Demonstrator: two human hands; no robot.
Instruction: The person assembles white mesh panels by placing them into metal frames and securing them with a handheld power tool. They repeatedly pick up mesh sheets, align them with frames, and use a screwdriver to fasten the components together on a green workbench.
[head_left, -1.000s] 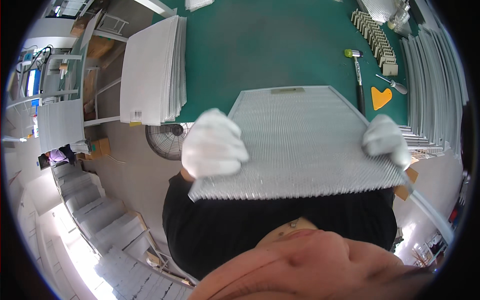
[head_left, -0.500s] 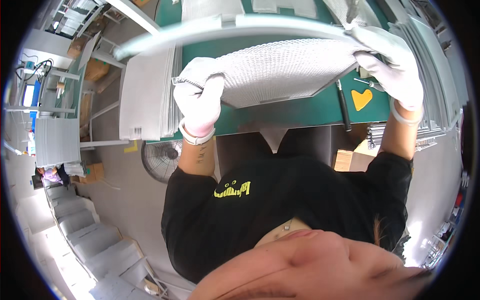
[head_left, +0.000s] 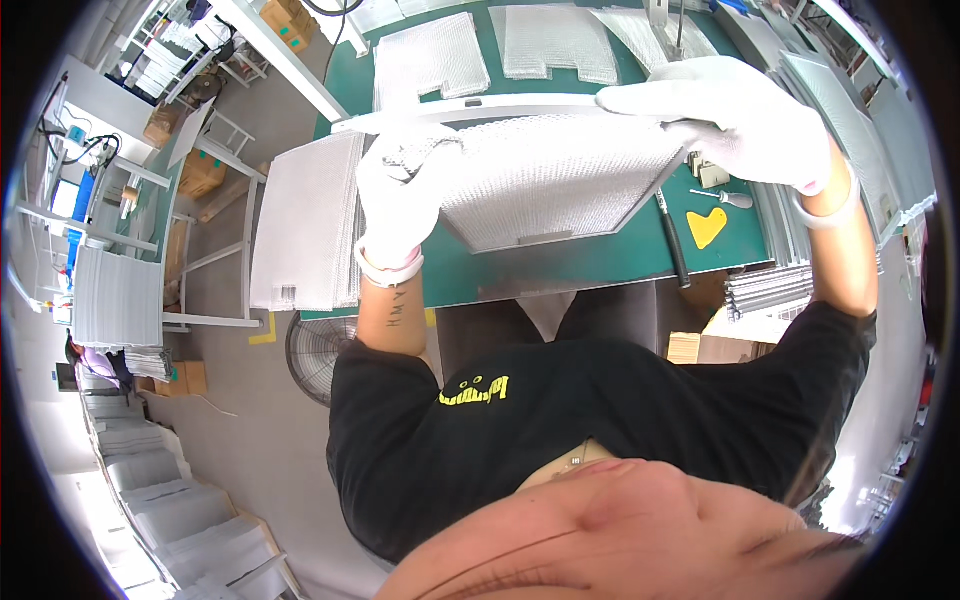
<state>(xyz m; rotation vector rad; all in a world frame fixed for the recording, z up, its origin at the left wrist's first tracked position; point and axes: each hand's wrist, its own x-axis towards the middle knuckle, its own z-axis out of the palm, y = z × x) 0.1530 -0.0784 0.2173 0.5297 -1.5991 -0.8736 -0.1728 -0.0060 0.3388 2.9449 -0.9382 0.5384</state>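
A silvery mesh panel (head_left: 560, 175) with a thin metal edge is held up, tilted, over the green table. Along its far edge runs a long pale metal frame strip (head_left: 520, 104). My left hand (head_left: 400, 200), in a white glove, is closed round the panel's left corner, near the strip's left end. At the right corner my gloved right hand (head_left: 740, 120) grips panel and strip together, its fingers stretched along the strip. The hands hide both corners, and whether the strip is fully seated cannot be made out.
On the green table (head_left: 590, 270) lie a black-handled tool (head_left: 673, 240), a screwdriver (head_left: 735, 199) and a yellow heart-shaped piece (head_left: 706, 228). Mesh sheets are stacked at left (head_left: 305, 225), with more sheets (head_left: 430, 62) behind. Frame strips (head_left: 765, 292) sit at the right; a fan (head_left: 318, 360) stands below.
The strip, blurred and above the panel before, now lies against the panel's far edge. My right hand has shifted onto the strip. The view has tilted, showing more of the table's back.
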